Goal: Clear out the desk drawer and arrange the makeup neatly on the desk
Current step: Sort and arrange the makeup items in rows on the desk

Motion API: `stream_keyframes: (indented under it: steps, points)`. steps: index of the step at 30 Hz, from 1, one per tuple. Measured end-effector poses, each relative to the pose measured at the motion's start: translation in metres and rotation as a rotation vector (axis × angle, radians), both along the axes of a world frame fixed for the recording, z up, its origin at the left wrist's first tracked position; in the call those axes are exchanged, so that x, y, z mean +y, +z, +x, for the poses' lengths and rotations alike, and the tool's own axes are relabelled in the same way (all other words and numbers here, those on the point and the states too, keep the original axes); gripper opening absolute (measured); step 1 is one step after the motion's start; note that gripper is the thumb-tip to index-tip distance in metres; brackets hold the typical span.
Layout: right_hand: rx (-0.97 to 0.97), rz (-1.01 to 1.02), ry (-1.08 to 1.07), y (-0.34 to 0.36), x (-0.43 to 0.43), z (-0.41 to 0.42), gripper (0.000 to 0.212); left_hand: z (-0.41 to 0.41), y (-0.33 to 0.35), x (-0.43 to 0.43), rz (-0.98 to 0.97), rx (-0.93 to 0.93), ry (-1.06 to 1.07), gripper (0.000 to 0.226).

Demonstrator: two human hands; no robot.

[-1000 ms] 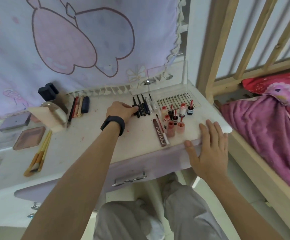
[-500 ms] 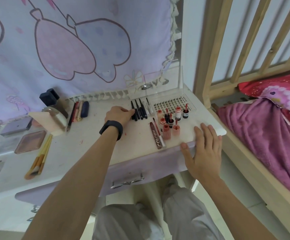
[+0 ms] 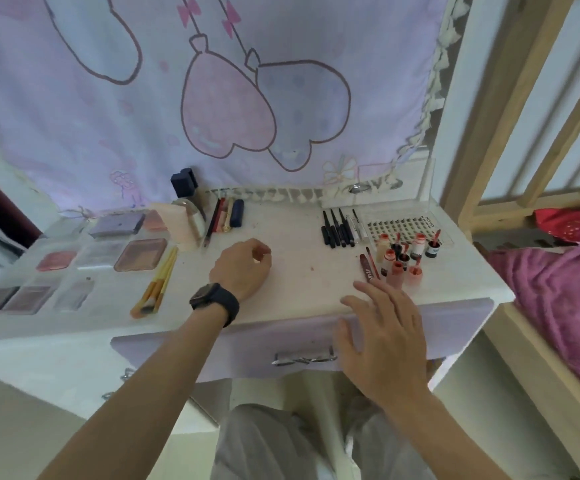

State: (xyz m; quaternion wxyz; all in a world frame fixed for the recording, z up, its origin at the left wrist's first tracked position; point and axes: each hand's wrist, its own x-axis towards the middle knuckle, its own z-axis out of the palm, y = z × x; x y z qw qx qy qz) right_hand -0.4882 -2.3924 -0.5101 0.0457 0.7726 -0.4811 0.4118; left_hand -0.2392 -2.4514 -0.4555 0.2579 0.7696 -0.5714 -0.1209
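My left hand (image 3: 241, 268), with a black watch on the wrist, hovers over the middle of the white desk (image 3: 299, 292), fingers loosely curled with nothing seen in them. My right hand (image 3: 383, 337) lies flat with fingers spread over the desk's front edge and the lilac drawer front (image 3: 212, 355), just right of the metal drawer handle (image 3: 304, 358). The drawer is shut. A row of black pencils (image 3: 338, 228) lies at the back right. Small lip bottles (image 3: 404, 256) stand in a cluster beside them, next to a false-lash tray (image 3: 401, 225).
Palettes (image 3: 141, 254) lie in rows at the left, with yellow brushes (image 3: 158, 285) beside them. A dark bottle (image 3: 184, 183), a pink sponge and more pencils (image 3: 222, 218) sit at the back. A wooden bed frame (image 3: 468, 140) and a pink blanket (image 3: 565, 299) stand close on the right.
My left hand has pulled back from the black pencils towards the desk's middle. My right hand has slid left along the front edge towards the drawer handle. The view has shifted left.
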Motion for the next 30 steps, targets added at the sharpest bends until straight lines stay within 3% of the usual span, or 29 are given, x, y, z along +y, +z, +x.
stream_keyframes:
  steps: [4,10,18,23,27,30]
  points:
    - [0.139,0.192,0.127,0.009,-0.021,0.047,0.038,0.024,-0.002,0.012,0.014,-0.091,0.022,0.022]
    - [0.427,0.475,0.138,0.009,-0.065,0.079,0.065,0.046,-0.007,-0.011,0.033,-0.225,-0.031,0.035]
    - [0.415,0.480,0.120,0.004,-0.066,0.081,0.072,0.054,-0.008,-0.075,0.089,-0.487,-0.063,0.052]
    - [0.382,0.498,0.131,0.005,-0.065,0.081,0.067,0.055,-0.011,-0.085,0.080,-0.586,-0.026,0.045]
    - [0.353,0.499,0.127,0.005,-0.065,0.081,0.063,0.044,-0.010,-0.071,-0.018,-0.529,0.000,0.036]
    - [0.341,0.500,0.122,0.004,-0.064,0.081,0.062,0.036,-0.009,-0.060,-0.078,-0.320,0.012,0.027]
